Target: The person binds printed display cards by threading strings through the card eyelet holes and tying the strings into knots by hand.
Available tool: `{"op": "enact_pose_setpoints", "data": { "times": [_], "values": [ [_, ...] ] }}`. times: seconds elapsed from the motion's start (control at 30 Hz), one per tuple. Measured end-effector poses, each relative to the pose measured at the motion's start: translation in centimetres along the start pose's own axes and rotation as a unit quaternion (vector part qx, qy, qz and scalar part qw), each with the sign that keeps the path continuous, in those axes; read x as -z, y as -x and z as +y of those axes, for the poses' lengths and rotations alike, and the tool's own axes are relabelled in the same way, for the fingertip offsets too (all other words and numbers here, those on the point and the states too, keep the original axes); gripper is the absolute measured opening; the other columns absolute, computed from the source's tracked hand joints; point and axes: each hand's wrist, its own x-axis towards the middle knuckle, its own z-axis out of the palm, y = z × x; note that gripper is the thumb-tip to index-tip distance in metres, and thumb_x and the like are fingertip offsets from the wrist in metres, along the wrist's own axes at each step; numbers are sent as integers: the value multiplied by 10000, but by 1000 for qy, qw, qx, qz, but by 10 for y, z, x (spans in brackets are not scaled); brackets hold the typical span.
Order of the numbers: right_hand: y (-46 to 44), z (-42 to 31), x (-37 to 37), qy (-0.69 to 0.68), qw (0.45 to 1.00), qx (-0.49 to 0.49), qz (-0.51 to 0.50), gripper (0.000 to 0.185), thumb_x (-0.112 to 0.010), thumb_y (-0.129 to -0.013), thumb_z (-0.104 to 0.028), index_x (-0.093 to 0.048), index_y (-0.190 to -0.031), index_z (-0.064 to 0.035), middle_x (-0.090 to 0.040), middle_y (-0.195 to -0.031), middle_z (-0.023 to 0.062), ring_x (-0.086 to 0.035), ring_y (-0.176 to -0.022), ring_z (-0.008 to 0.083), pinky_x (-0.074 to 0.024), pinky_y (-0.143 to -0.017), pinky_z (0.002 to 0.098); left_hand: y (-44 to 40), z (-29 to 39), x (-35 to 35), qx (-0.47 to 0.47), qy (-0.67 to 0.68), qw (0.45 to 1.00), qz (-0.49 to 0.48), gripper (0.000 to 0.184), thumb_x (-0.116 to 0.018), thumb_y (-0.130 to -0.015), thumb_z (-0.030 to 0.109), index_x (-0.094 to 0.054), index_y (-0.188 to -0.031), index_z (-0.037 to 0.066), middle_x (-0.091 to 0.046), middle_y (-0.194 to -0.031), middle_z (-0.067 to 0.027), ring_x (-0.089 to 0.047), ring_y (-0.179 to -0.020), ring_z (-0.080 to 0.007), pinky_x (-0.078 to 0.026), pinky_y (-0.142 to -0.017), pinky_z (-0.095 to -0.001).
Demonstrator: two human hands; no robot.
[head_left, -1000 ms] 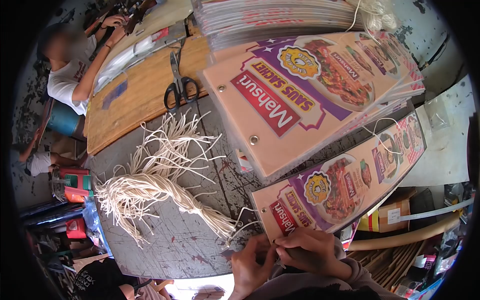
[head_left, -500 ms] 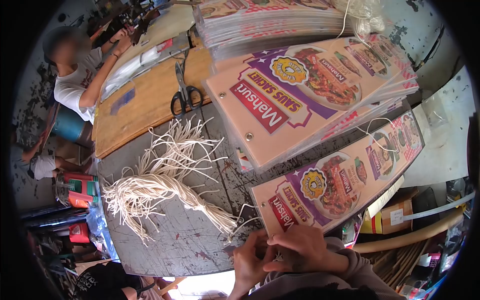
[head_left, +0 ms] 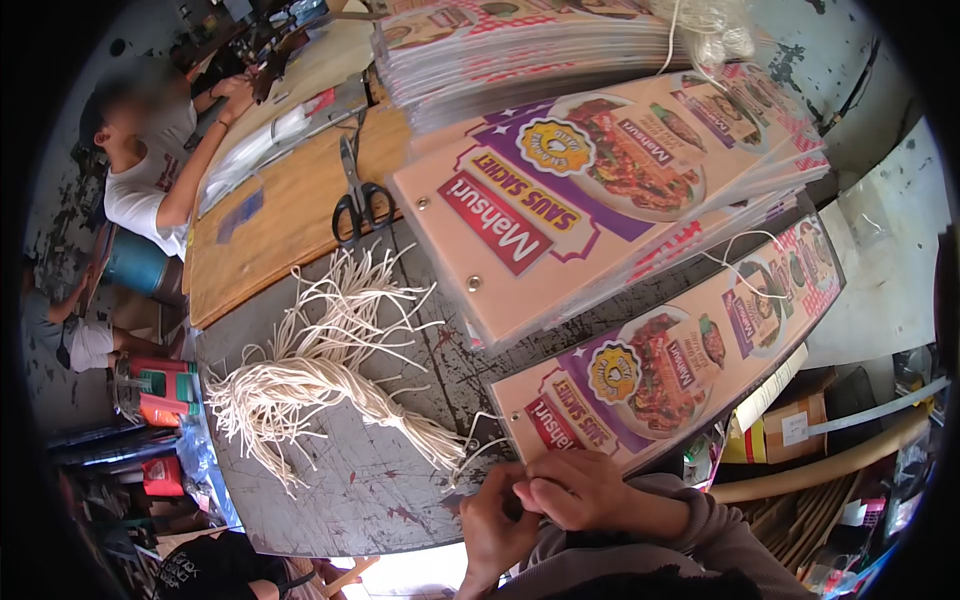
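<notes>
My left hand (head_left: 497,520) and my right hand (head_left: 572,490) are together at the near left corner of a laminated "Mahsuri Saus Sachet" sign (head_left: 560,385). Both are closed, fingertips meeting in a pinch; whatever they grip is hidden. A white cord (head_left: 745,262) curls over the far part of this sign, and more cord shows by its left edge near my left hand. Left of my hands lies a tied bundle of white cords (head_left: 330,385) with loose, frayed-out ends.
A stack of the same signs (head_left: 600,170) with metal eyelets stands behind, another pile (head_left: 480,60) beyond it. Black scissors (head_left: 355,190) rest on a wooden board (head_left: 290,215). A ball of cord (head_left: 715,35) sits at the back. A person (head_left: 150,170) works at far left.
My hands have shifted slightly, and the right-hand fingers now curl closer against my left hand. The view has moved a little; the signs, cord bundle and scissors lie as before.
</notes>
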Motion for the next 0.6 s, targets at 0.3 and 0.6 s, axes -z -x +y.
{"op": "enact_pose_setpoints", "data": {
  "times": [0.3, 0.6],
  "values": [
    [-6, 2, 1, -58, 996, 36, 64, 186, -700, -709, -123, -521, -738, -81, -523, -743, 27, -567, -586, 134, -458, -461, 249, 0, 13, -3, -9, -62, 997, 34, 276, -650, -736, 40, -522, -978, 2, -671, -781, -133, -677, -731, -178, -516, -610, -285],
    [-12, -1, 5, -103, 994, -26, 1, 269, -697, -719, -132, -506, -898, -66, -537, -690, 26, -562, -546, 160, -451, -465, 270, -3, 19, 0, -3, -31, 999, 42, 161, -610, -751, 57, -537, -886, 9, -637, -702, -129, -663, -662, -188, -471, -578, -282]
  ]
}}
